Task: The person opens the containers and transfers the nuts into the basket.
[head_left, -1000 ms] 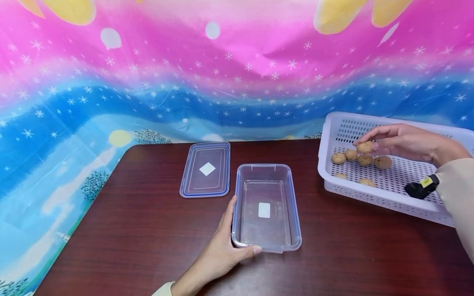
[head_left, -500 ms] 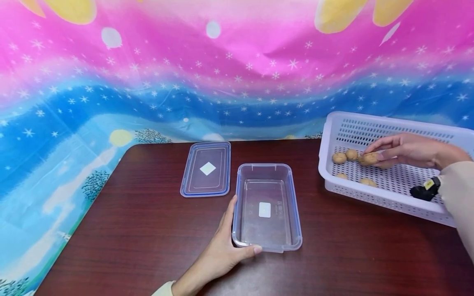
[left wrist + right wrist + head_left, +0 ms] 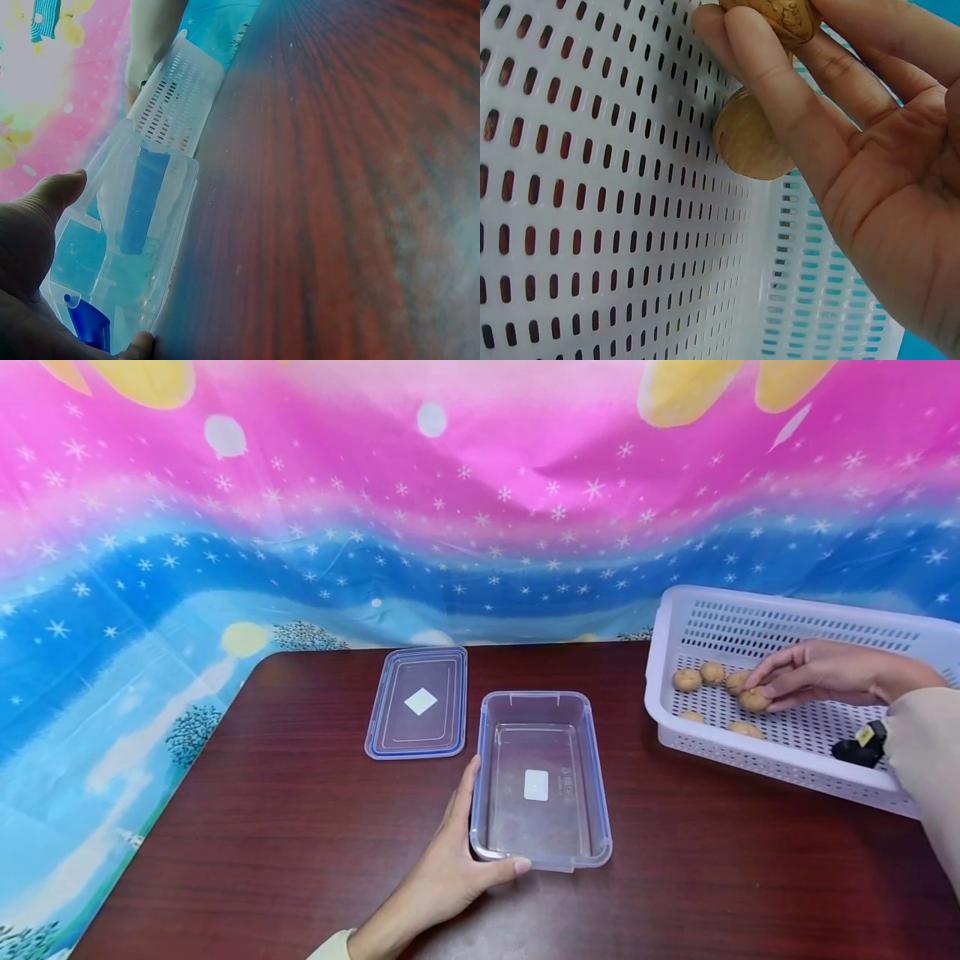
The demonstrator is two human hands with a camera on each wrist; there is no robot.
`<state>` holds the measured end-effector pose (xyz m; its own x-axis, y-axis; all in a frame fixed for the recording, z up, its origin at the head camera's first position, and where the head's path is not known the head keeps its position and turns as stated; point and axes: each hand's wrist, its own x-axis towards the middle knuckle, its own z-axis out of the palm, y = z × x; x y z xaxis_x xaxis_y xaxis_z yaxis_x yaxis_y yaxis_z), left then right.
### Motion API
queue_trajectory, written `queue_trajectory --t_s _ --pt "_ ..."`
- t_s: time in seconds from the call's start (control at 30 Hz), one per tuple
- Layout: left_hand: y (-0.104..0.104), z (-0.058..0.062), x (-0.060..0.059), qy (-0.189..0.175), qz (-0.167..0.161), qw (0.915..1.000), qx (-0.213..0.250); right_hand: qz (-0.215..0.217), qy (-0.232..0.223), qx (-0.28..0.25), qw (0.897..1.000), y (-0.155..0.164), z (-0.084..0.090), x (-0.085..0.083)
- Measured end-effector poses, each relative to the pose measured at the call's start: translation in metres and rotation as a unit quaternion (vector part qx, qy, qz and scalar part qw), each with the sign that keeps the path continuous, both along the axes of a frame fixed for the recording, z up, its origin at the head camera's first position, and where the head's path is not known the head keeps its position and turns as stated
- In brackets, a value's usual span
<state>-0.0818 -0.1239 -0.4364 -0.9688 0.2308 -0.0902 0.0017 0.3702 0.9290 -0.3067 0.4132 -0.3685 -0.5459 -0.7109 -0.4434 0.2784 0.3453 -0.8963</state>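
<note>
In the head view, my right hand [image 3: 825, 672] reaches into a white perforated basket [image 3: 654, 681] and pinches a walnut [image 3: 754, 698] between thumb and fingers. Another walnut [image 3: 735, 682] lies right against those fingertips. The right wrist view has the pinched walnut [image 3: 784, 19] at the top edge, with a second walnut [image 3: 754, 139] partly hidden behind a finger. My left hand [image 3: 453, 856] holds a clear plastic container [image 3: 600, 777] by its near left corner, thumb over the front rim and fingers along the side. Inside the container only a white label shows.
Several more walnuts [image 3: 687, 680] lie at the basket's left end. A clear lid [image 3: 401, 727] with a blue seal rests behind the container, to the left. Everything stands on a dark red wooden table [image 3: 262, 827], with a colourful printed cloth [image 3: 480, 527] hanging behind it.
My right hand has come down from above the walnuts into the basket and slightly nearer me, its fingertips now low among them. My left hand and the container have stayed put.
</note>
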Motion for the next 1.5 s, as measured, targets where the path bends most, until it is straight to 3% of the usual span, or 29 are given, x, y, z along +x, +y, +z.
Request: queue_trajectory --t_s 0.37,0.77,1.13,1.37,1.5 --pt "0.000 0.000 0.000 0.001 0.001 1.0000 0.000 -0.011 0.004 0.050 0.999 -0.003 0.001 0.000" --pt "0.001 0.000 -0.001 0.000 0.001 1.0000 -0.001 -0.011 0.019 0.065 0.998 -0.003 0.003 0.000" --pt "0.001 0.000 0.000 -0.002 0.003 1.0000 -0.001 -0.029 0.092 0.130 0.987 -0.003 0.021 0.003" --pt "0.001 0.001 -0.001 0.000 0.004 1.0000 -0.002 -0.039 0.146 0.169 0.974 -0.006 0.039 0.005" --pt "0.000 0.001 0.000 -0.003 0.003 1.0000 0.005 -0.019 0.168 0.181 0.969 -0.012 0.050 0.008"
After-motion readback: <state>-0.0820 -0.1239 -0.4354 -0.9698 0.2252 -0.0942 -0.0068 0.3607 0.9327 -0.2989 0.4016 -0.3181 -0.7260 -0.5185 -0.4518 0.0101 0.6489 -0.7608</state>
